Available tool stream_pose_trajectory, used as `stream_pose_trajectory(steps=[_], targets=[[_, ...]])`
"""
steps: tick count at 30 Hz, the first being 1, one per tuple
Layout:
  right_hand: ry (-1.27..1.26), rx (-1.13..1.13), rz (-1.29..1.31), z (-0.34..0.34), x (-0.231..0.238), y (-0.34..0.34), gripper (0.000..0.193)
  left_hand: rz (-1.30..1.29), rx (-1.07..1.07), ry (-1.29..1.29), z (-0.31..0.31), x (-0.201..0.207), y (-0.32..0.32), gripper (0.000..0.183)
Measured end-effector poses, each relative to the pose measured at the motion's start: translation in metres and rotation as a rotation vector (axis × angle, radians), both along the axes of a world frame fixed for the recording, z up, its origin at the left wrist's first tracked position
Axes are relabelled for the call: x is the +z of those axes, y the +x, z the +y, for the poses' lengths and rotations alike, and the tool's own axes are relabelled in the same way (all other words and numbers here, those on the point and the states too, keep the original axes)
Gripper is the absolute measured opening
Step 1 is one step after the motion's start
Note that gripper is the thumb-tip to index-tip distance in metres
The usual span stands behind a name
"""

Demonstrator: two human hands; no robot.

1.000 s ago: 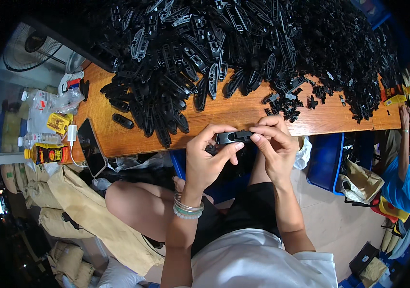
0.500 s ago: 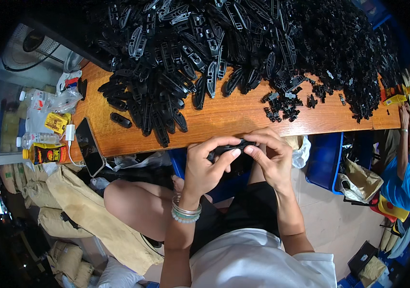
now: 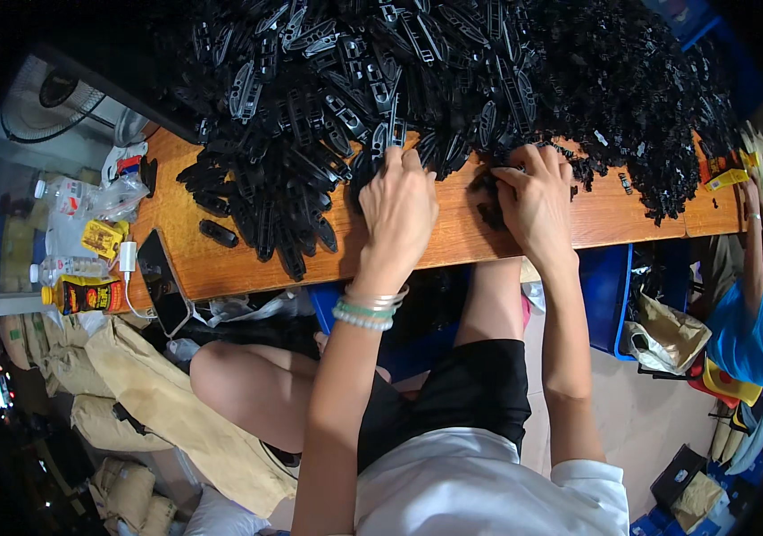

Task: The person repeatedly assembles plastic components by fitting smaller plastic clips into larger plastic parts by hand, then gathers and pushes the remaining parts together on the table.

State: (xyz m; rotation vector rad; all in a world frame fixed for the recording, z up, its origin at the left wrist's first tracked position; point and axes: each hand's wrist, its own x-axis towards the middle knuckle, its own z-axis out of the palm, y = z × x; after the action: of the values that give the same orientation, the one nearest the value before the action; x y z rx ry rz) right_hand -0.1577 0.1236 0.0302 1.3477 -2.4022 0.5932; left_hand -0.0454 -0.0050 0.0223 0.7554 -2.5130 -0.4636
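Note:
My left hand (image 3: pixel 397 207) reaches to the front of a heap of long black plastic pieces (image 3: pixel 292 134) on the table. Its fingers are curled down around the end of one long black slotted piece (image 3: pixel 395 121); the fingertips are hidden. My right hand (image 3: pixel 537 196) is bent down over a small cluster of black plastic clips (image 3: pixel 490 213) near the table's front edge. Its thumb and fingers are drawn together among the clips, and what they pinch is too dark and blurred to make out.
A mound of small black parts (image 3: pixel 631 125) covers the table's right. Along the left lie a phone (image 3: pixel 165 281), a white charger (image 3: pixel 129 256), bottles (image 3: pixel 87 293) and a yellow packet (image 3: pixel 103 237). Blue bins (image 3: pixel 603 299) stand below the table. At the right edge a co-worker in blue (image 3: pixel 756 330) reaches to the table.
Both hands have moved from together above my lap to apart over the table. The black piece held between them is no longer seen there. Left is now at the long pieces, right at the clips.

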Motion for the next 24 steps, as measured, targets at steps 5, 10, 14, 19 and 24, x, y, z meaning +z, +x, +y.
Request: stream_pose_trajectory(steps=[5, 10, 14, 19, 24], targets=[[0.089, 0.036, -0.026, -0.006, 0.006, -0.002, 0.015, 0.035, 0.023, -0.036, -0.003, -0.006, 0.005, 0.019], [0.044, 0.032, 0.015, -0.01, 0.0, -0.003, 0.01, 0.172, 0.072, 0.15, 0.007, -0.009, 0.035, 0.029], [-0.084, 0.084, 0.007, -0.01, -0.002, 0.004, 0.008, 0.376, 0.027, 0.549, 0.015, -0.014, 0.058, 0.024], [-0.108, 0.1, -0.174, 0.011, -0.005, 0.026, 0.012, 0.466, -0.025, 0.794, 0.024, -0.018, 0.079, 0.025], [-0.062, 0.063, -0.053, 0.007, -0.019, 0.042, 0.013, 0.538, -0.042, 0.803, 0.034, -0.021, 0.078, 0.023]])
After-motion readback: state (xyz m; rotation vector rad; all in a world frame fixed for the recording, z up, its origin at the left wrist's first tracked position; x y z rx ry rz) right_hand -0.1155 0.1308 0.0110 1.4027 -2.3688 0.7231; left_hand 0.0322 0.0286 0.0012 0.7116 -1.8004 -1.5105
